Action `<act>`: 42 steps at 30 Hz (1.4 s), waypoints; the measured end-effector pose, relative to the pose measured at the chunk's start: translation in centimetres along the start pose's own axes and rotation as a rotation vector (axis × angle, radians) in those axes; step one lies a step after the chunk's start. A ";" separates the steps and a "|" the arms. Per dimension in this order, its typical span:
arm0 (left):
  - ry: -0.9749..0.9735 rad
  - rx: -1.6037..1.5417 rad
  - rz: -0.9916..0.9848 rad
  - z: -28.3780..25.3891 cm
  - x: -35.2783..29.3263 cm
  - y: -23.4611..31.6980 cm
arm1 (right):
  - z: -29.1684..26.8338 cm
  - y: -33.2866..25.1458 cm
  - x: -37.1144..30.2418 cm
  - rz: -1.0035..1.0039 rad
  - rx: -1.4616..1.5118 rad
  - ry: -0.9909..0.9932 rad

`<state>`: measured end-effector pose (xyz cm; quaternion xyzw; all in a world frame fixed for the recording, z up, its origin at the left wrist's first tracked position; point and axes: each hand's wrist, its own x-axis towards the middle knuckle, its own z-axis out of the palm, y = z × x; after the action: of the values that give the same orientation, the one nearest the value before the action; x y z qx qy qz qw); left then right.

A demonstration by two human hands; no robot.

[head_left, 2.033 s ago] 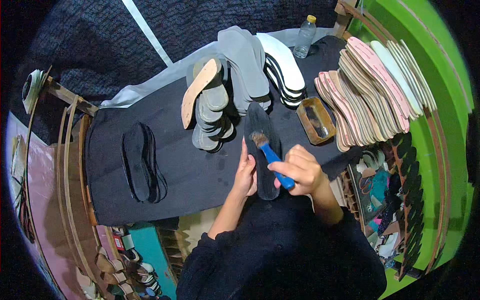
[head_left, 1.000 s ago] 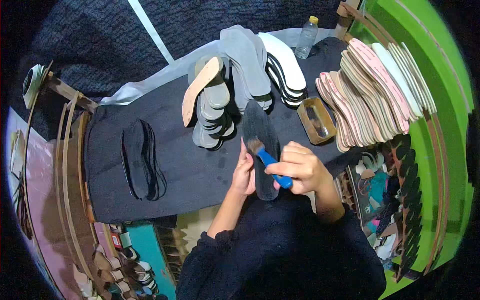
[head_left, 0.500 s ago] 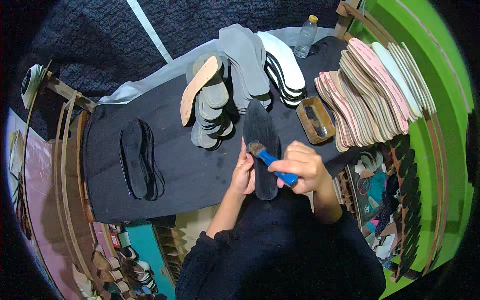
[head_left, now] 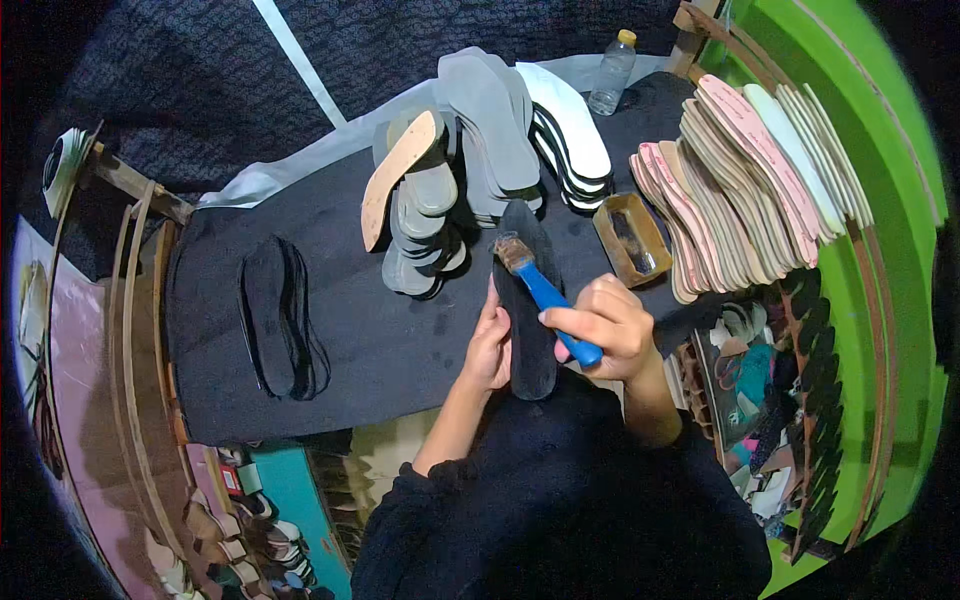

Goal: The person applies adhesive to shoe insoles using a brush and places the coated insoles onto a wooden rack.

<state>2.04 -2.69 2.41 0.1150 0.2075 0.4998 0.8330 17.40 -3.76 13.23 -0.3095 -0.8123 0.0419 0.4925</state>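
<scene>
My left hand (head_left: 487,345) grips a long black shoe insole (head_left: 533,372) by its left edge, its far end pointing away from me. Closed around the blue handle of a brush (head_left: 545,295) is my right hand (head_left: 610,325). The brush's bristles rest on or just over the insole's upper left part; whether they touch is hard to tell. To the right of the insole sits an open amber rectangular container (head_left: 640,274) with dark residue inside.
Black insoles (head_left: 270,320) lie at the table's left. Stacked grey insoles (head_left: 490,120), white-topped ones (head_left: 570,115), a tan insole (head_left: 402,180) on grey pieces and pink-and-beige stacks (head_left: 740,180) line the back and right. A bottle (head_left: 612,75) stands behind.
The brush has moved a little away from me along the insole, and my right hand has shifted slightly with it. My left hand stays nearly where it was.
</scene>
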 end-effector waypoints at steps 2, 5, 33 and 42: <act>-0.116 0.046 0.004 -0.8 0.0 0.0 | 0.2 0.3 -0.1 0.049 -0.033 -0.017; -0.021 0.042 0.024 0.4 0.1 0.1 | 0.6 0.5 -0.7 0.007 -0.019 -0.061; -0.164 0.038 0.018 -2.2 0.4 0.0 | -0.5 0.3 -1.3 0.077 0.214 -0.202; -0.400 -0.126 -0.009 -2.0 0.5 0.1 | -0.9 0.3 -1.6 0.091 0.111 -0.117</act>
<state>1.22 -2.23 0.60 0.1588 0.0069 0.4752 0.8654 18.75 -4.58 12.36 -0.3154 -0.8213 0.1274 0.4580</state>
